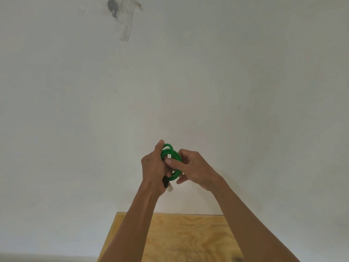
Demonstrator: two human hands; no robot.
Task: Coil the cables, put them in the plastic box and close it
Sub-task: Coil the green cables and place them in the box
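Observation:
A green cable (171, 152) is wound into a small coil and held up in front of the white wall, above the table. My left hand (154, 167) grips the coil's left side, thumb pointing up. My right hand (194, 171) pinches the right side, its thumb pressed across the loops. A black boot with a clear plug (168, 186) hangs out below my left palm. The plastic box is out of sight.
A plywood table top (188, 235) lies below my forearms, its far edge against the white wall (245, 91). A grey metal fitting with a strip of tape (120, 17) is stuck high on the wall.

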